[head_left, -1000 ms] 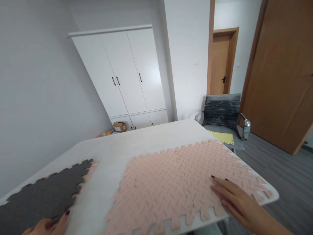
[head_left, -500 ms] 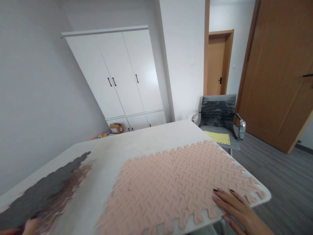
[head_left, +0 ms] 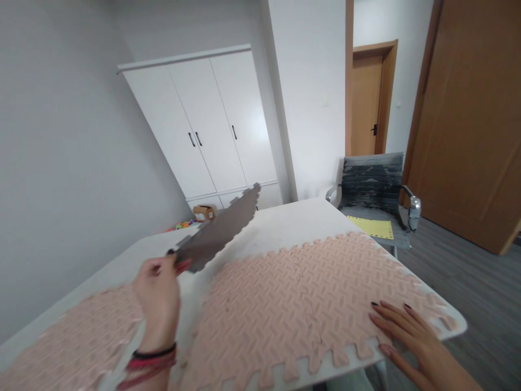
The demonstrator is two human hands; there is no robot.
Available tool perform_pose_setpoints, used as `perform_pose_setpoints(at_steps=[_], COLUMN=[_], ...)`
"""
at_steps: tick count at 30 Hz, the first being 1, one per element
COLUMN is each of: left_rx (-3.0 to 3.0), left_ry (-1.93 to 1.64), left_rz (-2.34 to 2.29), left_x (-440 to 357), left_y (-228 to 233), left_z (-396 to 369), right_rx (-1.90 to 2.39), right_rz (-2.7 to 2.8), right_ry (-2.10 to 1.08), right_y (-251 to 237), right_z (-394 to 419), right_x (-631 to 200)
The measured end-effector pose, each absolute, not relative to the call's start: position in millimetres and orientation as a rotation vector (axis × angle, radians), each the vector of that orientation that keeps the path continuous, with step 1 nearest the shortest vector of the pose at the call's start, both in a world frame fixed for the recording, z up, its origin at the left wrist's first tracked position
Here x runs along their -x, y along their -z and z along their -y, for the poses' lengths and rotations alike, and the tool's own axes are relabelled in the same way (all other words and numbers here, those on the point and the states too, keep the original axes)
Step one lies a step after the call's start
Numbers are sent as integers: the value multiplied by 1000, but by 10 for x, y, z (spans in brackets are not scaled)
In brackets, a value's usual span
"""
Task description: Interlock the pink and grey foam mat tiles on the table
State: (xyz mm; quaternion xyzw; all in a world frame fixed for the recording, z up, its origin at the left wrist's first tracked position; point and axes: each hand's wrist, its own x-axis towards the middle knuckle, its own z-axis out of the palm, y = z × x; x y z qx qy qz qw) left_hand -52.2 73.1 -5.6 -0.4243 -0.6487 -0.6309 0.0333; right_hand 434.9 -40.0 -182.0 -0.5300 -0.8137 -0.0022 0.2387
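Lifted off the table since a second ago, the grey foam mat tile is now hanging in the air above the white table, tilted with its far corner pointing up toward the wardrobe. The left hand is pinching the tile's near corner between thumb and fingers, the rest of the hand curled closed around that corner, with dark and red bands sitting on the wrist. Where the grey tile was lying earlier, a pink foam tile is now showing uncovered at the table's near left.

The right hand is resting flat and open, fingers spread, palm down on the near right corner of the joined pink foam mats, which are lying interlocked across the right half of the table with toothed edges along the front.

Beyond the table's far right corner, a grey office chair is standing with a yellow sheet lying on its seat. A white wardrobe is standing against the back wall, and a small cardboard box is sitting on the floor at its foot; what it contains cannot be seen. Beside it, small colourful toys are lying on the floor. Wooden doors are standing at the right.
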Motion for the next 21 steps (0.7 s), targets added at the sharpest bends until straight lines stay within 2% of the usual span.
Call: perform_pose_setpoints(at_steps=[3,8,14,21], left_rx=[1807,2435,2582,2469], left_ry=[1938,1479,981,744], left_rz=[1960,1949,1958,2032], left_x=[-138,-1026,-1215,-1349], left_y=[254,829,1342,1417], left_z=[-1382,-2043,-2198,-2362], right_rx=[1447,1409,1330,1557], right_rz=[2267,2349,2378,2262], right_ry=[24,63,89,-297], right_y=[1791,1734,1701,1165], right_z=[391,351,274,-321], right_x=[-4352,-4402,-4457,-4445])
